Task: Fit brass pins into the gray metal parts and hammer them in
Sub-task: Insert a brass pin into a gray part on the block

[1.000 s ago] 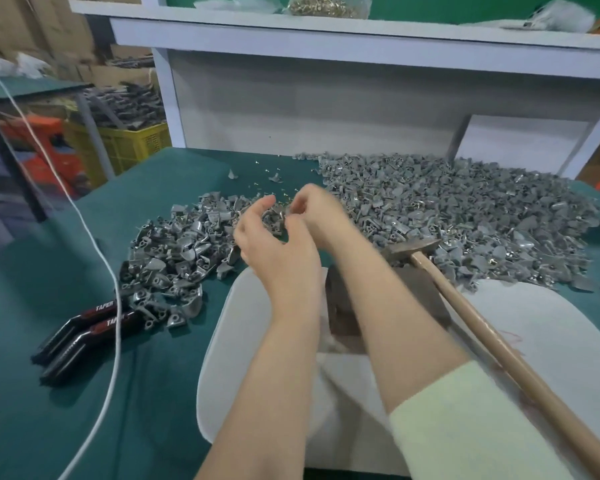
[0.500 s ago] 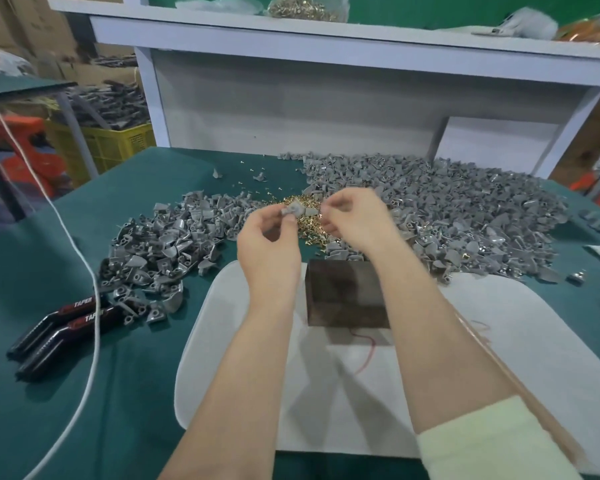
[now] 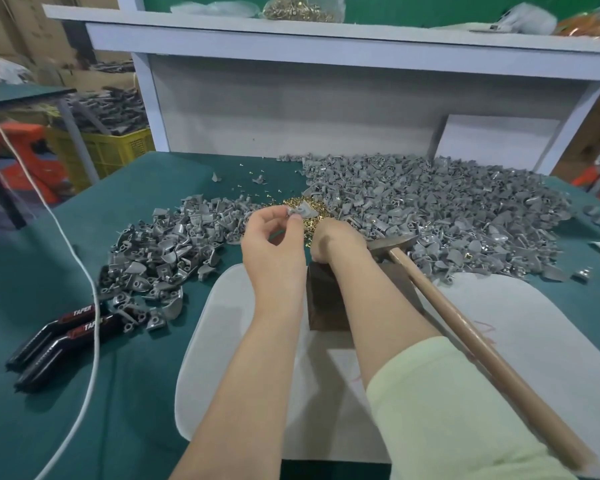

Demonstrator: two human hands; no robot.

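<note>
along the right forearm (image 3: 378, 306), hammer (image 3: 461, 329) lies, head pointing away.

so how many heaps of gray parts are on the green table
2: a smaller heap left of the white mat, a larger heap spreading back right behind the hammer. A few strays lie apart.

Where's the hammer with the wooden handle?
Head view, right side: the wooden-handled hammer has its head beside the right hand, by the dark block, handle crossing the white mat.
</note>
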